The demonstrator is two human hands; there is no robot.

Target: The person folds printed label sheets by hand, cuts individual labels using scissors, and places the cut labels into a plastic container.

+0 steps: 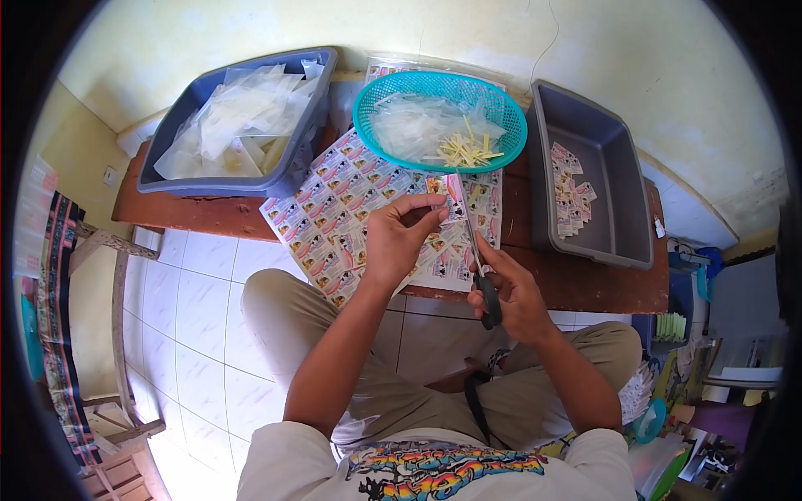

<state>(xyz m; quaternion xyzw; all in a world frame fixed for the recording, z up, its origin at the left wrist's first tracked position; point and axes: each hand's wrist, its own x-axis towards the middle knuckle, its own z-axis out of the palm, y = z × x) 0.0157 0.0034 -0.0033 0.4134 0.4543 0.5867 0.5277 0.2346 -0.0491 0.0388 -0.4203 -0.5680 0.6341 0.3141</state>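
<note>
My left hand (407, 234) pinches a small printed label (447, 197) between thumb and fingers, above the front of the teal basket. In my right hand (514, 292) are black-handled scissors (489, 302), their blades pointing up along the label's right edge. Printed label sheets (334, 209) lie spread on the brown wooden table (585, 284) beneath and left of my hands. The teal basket (365, 134) holds clear plastic pieces and thin yellowish strips (469, 150).
A grey-blue tub (292, 171) filled with translucent plastic bags stands at the left. To the right, a grey tray (614, 184) contains small cut labels (571, 200). Wooden furniture (121, 326) is at far left; containers (668, 327) stand low at the right.
</note>
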